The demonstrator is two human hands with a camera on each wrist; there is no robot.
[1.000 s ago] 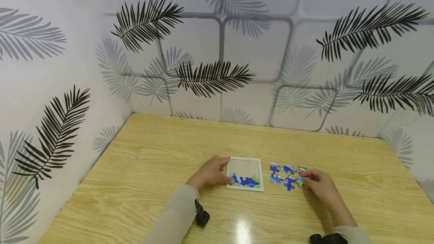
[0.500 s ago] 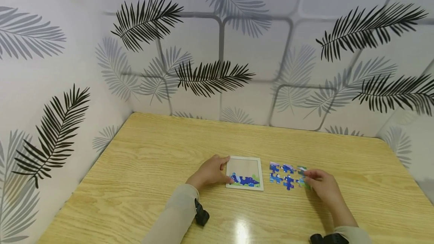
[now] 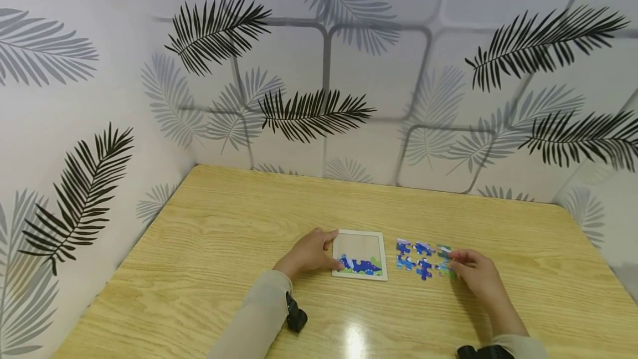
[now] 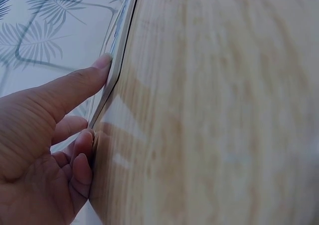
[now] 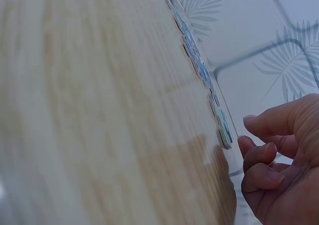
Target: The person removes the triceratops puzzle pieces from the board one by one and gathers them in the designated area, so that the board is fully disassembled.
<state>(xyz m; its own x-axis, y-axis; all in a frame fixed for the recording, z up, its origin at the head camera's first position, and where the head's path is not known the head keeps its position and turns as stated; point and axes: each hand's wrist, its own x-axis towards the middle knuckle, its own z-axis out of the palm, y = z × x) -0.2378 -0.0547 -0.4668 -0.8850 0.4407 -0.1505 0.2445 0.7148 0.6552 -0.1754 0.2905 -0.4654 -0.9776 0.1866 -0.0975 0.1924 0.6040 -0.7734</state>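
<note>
A square puzzle tray [image 3: 360, 240] with a pale wooden border lies on the table, blue and green dinosaur pieces [image 3: 366, 266] filling its lower strip. My left hand [image 3: 310, 252] holds the tray by its left side, thumb at the lower corner and a finger at the upper one. In the left wrist view the thumb [image 4: 82, 85] presses on the tray's edge. To the tray's right, several loose jigsaw pieces [image 3: 424, 268] lie in two rows. My right hand [image 3: 476, 275] is at their right end, fingers loosely bent. The right wrist view shows nothing between its thumb and fingers [image 5: 259, 155].
The wood-grain table [image 3: 239, 220] reaches back to a wall [image 3: 374, 82] with a printed leaf pattern. Black wrist cameras sit on the left cuff [image 3: 296, 314] and the right cuff [image 3: 485, 352].
My right hand has shifted slightly right, off the right-end pieces, so more of the lower one shows. My left hand and the tray have stayed put.
</note>
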